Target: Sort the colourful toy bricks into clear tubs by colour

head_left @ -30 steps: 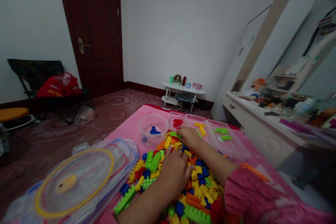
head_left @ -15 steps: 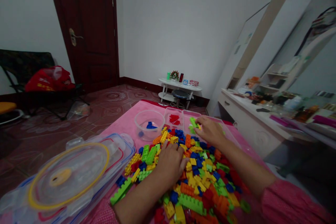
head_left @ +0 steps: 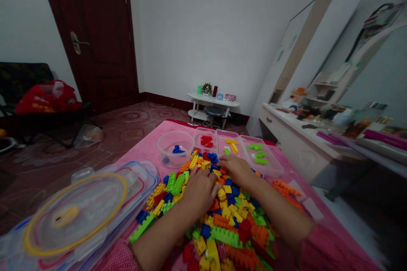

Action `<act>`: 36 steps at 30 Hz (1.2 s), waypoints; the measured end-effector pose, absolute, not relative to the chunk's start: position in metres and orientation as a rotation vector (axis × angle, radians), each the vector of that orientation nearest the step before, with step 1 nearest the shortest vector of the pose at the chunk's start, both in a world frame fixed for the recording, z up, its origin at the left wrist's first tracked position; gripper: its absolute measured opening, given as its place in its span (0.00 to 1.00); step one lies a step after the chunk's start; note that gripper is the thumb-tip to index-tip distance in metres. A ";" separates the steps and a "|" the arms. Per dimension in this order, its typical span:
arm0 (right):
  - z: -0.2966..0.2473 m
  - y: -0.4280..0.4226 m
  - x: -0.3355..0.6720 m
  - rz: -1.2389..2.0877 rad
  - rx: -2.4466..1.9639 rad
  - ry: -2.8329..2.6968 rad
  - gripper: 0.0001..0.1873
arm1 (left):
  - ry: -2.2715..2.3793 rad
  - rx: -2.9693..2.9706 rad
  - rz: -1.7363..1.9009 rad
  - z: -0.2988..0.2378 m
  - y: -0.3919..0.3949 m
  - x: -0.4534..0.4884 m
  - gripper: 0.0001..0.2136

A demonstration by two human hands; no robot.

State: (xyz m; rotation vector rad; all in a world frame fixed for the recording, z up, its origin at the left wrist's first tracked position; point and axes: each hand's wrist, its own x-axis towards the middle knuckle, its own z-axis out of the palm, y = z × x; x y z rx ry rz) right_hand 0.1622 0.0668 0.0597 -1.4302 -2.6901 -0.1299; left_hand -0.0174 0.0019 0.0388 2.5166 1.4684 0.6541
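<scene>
A heap of coloured plastic building bricks [head_left: 222,220] lies on a pink cloth [head_left: 149,148]. My left hand [head_left: 201,188] rests palm down on the heap, fingers spread loosely over the bricks. My right hand [head_left: 235,168] lies on the far side of the heap, fingers curled down among blue and yellow bricks; what they hold, if anything, is hidden. Behind the heap stand a round clear bowl [head_left: 176,153] with blue bricks and clear trays holding red bricks [head_left: 206,140], yellow bricks [head_left: 233,145] and green bricks [head_left: 258,153].
Large clear lids with yellow and red rims [head_left: 73,211] lie at the left. A dark door [head_left: 92,38], a folding chair with a red bag [head_left: 41,97], a small white table [head_left: 213,103] and a cluttered white dresser [head_left: 302,135] surround the spot.
My right hand went out over the trays with a green brick, then came back empty of it onto the heap. The camera view shifted right. My left hand stayed on the bricks.
</scene>
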 end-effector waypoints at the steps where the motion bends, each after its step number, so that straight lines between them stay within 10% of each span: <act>1: 0.057 0.064 0.161 -0.129 -1.480 -2.667 0.20 | 1.432 2.524 0.644 0.040 0.004 -0.020 0.11; 13: 0.057 0.009 0.157 0.617 -1.377 -1.820 0.13 | 1.393 2.517 0.237 0.066 -0.011 -0.029 0.09; 22: 0.071 -0.014 0.161 1.056 -1.192 -1.488 0.15 | 0.946 1.559 0.757 0.065 0.007 -0.032 0.15; 29: 0.067 -0.023 0.147 0.989 -1.209 -1.668 0.10 | 0.845 1.162 0.923 0.058 0.003 -0.019 0.20; 36: 0.096 -0.022 0.193 0.254 -1.584 -1.797 0.10 | 0.994 1.545 0.946 0.053 0.001 -0.014 0.16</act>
